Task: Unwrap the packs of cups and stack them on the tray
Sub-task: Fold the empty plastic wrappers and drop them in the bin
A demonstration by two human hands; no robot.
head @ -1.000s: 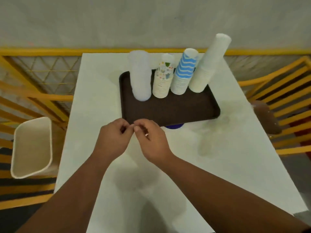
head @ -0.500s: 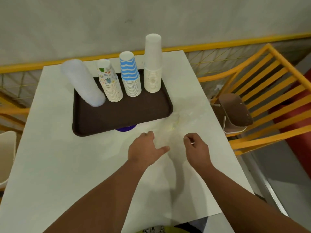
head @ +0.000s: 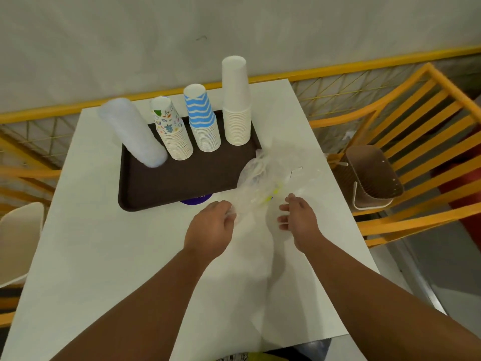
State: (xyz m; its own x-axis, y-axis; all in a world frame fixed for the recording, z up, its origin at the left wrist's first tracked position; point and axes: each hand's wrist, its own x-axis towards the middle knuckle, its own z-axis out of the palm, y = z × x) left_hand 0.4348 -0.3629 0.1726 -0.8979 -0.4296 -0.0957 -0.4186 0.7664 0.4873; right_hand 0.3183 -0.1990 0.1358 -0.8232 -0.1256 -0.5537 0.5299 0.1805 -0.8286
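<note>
No text, label, brand name, number or sign can be read anywhere in this view. The patterned cup stack (head: 170, 131) carries only small coloured drawings, with no lettering among them. The striped cup stack (head: 201, 114) carries blue and white zigzag bands and nothing written. The blue disc (head: 196, 200) showing from under the near edge of the tray (head: 182, 178) bears a faint pale mark, too small and blurred to make out. The crumpled clear wrapper (head: 263, 178) shows a yellow-green spot that may be print, but no letters can be made out on it.
</note>
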